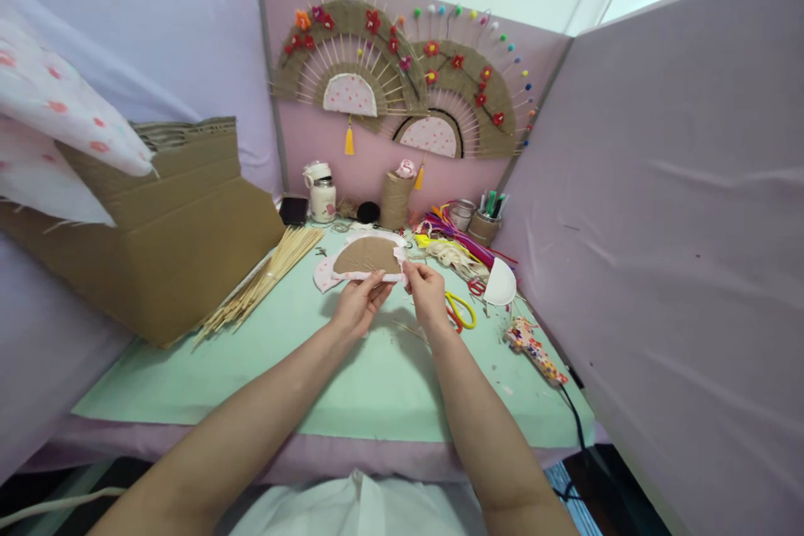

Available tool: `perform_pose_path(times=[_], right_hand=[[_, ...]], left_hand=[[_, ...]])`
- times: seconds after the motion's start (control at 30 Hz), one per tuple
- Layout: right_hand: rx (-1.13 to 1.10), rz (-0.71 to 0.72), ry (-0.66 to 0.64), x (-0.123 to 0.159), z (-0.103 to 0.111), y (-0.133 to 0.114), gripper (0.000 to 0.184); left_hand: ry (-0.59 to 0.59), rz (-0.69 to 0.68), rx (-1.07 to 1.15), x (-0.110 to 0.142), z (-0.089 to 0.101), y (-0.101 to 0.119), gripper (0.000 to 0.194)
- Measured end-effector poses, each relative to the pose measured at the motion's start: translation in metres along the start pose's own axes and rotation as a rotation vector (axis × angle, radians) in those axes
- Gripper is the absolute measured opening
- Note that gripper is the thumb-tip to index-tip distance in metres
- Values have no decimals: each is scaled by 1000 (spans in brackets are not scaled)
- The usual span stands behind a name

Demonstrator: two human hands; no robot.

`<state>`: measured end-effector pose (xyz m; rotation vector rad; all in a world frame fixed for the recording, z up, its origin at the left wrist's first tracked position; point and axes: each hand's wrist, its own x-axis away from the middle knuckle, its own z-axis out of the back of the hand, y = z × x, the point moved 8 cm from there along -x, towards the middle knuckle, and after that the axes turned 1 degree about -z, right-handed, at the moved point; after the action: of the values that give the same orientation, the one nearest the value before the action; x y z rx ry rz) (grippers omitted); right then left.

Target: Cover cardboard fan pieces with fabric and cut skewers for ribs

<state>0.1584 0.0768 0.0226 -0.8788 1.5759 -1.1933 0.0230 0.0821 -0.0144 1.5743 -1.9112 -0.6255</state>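
Note:
A half-round piece of brown cardboard [368, 256] is held up over the table, with pink-spotted white fabric [327, 275] around its border. Along the straight lower edge the fabric is folded onto the cardboard; at the left it hangs loose. My left hand [363, 301] grips that lower edge, thumb on top and fingers beneath. At the right corner, my right hand [425, 286] pinches the fabric fold. Yellow-handled scissors [461, 310] lie just right of my right hand, partly covered by it.
A bundle of thin sticks [264, 280] and a cardboard box [169, 243] are at the left. A patterned glue gun [533, 350] with a cord lies right, near a white half-round piece [501, 282]. A twine roll [396, 199] and a bottle [322, 199] stand at the back.

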Motion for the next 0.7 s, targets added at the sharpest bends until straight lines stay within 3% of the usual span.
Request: perform_pose_path(times=[0.2,0.43,0.7], right_hand=[[-54,-66,-54,-2,-3,3,52],[30,69,41,-2,5,-4,36],[7,-25,-25,-3,1,4,49]], left_hand=[[19,10,-4,-1,1,3,14],[-34,20,-66,2,-3,-1,14],[-15,8,-105,0,0,0,16]])
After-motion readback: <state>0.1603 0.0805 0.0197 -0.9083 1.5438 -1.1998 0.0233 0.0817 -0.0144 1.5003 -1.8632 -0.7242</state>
